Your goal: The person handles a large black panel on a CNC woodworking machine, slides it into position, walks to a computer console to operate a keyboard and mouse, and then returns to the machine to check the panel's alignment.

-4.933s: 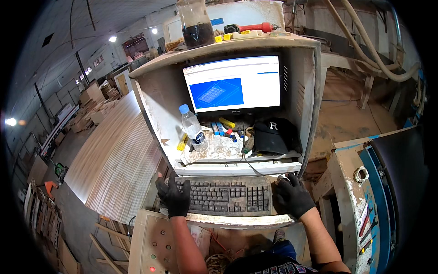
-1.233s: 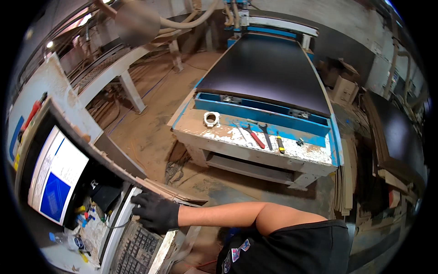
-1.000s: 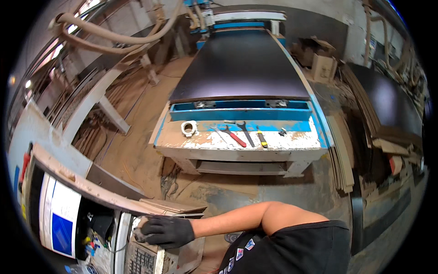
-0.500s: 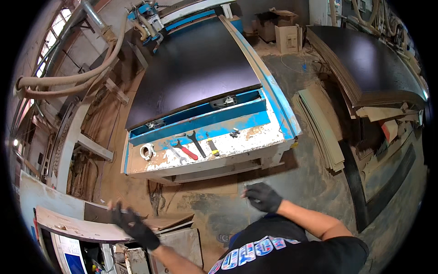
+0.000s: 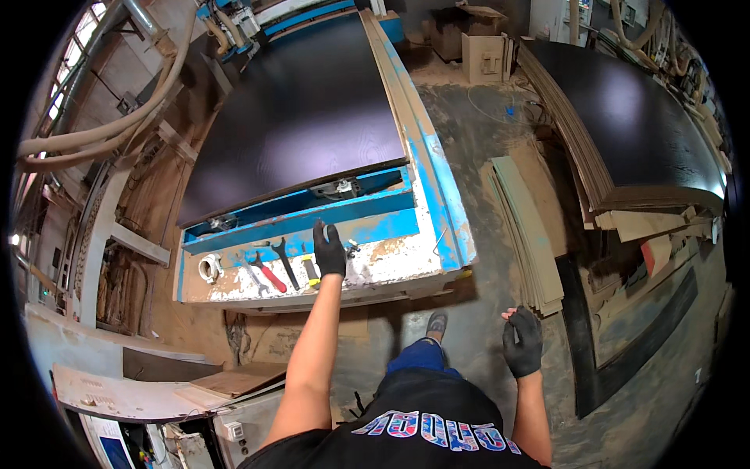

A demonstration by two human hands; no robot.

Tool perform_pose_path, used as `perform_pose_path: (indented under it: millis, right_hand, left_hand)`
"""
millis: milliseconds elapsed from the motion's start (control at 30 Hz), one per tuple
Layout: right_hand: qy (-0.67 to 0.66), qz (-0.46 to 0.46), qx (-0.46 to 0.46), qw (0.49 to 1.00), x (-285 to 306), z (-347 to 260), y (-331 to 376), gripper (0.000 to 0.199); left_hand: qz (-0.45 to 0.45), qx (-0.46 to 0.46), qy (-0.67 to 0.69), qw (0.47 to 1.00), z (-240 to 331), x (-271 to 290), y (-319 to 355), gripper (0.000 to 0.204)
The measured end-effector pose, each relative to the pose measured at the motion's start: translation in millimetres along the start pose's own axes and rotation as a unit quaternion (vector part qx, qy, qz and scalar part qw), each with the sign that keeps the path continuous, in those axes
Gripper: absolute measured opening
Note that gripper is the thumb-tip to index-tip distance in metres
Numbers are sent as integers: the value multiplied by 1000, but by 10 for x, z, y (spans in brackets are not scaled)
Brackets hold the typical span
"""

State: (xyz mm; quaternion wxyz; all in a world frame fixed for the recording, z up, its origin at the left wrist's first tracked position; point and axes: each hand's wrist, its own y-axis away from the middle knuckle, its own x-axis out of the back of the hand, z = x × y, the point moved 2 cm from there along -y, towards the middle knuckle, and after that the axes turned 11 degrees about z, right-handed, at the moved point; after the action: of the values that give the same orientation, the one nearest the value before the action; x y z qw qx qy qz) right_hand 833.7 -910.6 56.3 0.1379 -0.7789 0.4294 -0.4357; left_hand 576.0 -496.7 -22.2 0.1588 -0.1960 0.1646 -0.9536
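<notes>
The black-gloved left hand has just swung from the dusty, pale computer box, at nine o'clock, over to the chipped white-and-blue worktop at eleven, so the work is now here. Its grip looks apart. Right by it, at seven o'clock, lies a yellow-and-black tool. The black-gloved right hand hangs at two; I can't tell its grip.

A window glows upper left; pale glare marks the black panel. Shadow darkens the floor beneath the bench. Fisheye curvature bends outer edges.
</notes>
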Motion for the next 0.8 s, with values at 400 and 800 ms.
perform_pose_path:
  millis: [400, 800]
  right_hand:
    - [185, -215, -222, 933, 136, 2033, 120, 25]
    - [107, -339, -171, 919, -601, 3030, -1433, 26]
  left_hand:
    - [-200, 232, -512, 803, -298, -1186, -1472, 89]
    - [-320, 271, -580, 698, -859, -1608, -1619, 68]
